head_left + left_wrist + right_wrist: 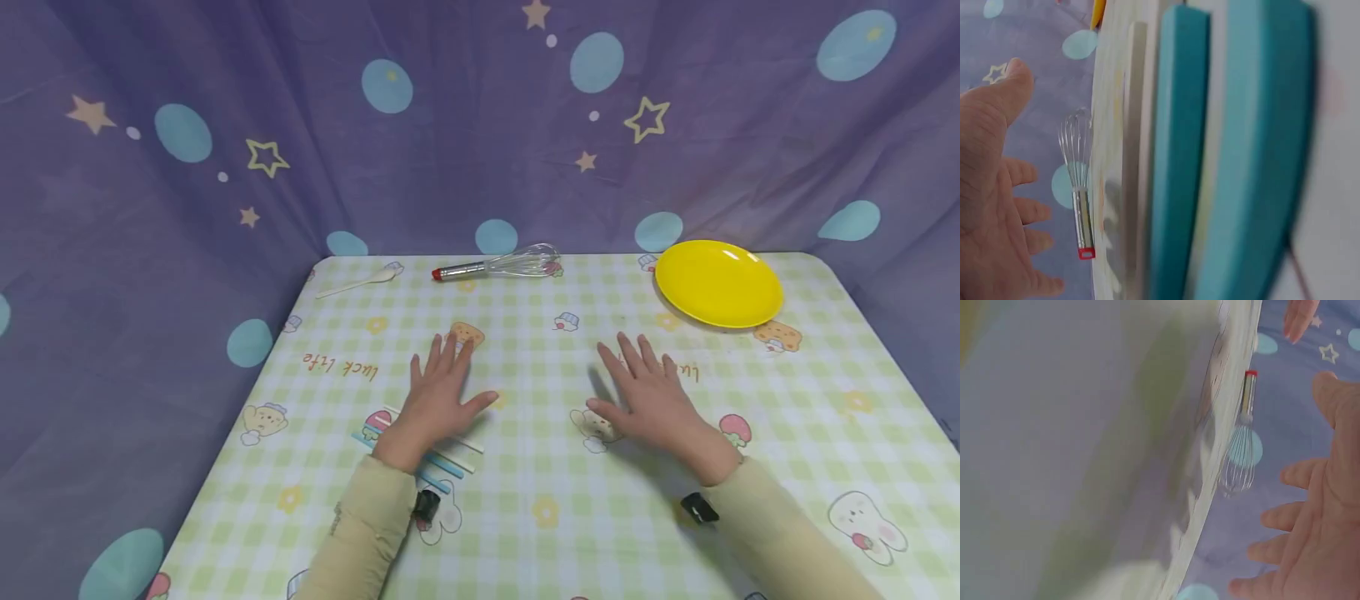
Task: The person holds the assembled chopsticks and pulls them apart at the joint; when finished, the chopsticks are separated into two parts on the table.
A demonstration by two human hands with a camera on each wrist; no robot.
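Observation:
My left hand (435, 404) hovers palm down with fingers spread, over several thin blue sticks (446, 464) and white sticks (471, 445) lying side by side. In the left wrist view a teal stick (1179, 150) looms close to the camera, and the palm holds nothing. On the right, my right hand (656, 408) is also spread palm down above the checked tablecloth, fingers pointing away. Nothing is in its grasp. Beyond both hands, a whisk (462, 270) with a metal handle and red end lies near the back edge; its wires point right.
A pale spoon (360, 285) lies at the back left. At the back right is a yellow plate (718, 283). The tablecloth (525, 450) has green checks and cartoon prints. Behind the table hangs a purple curtain (450, 167) with stars and ovals.

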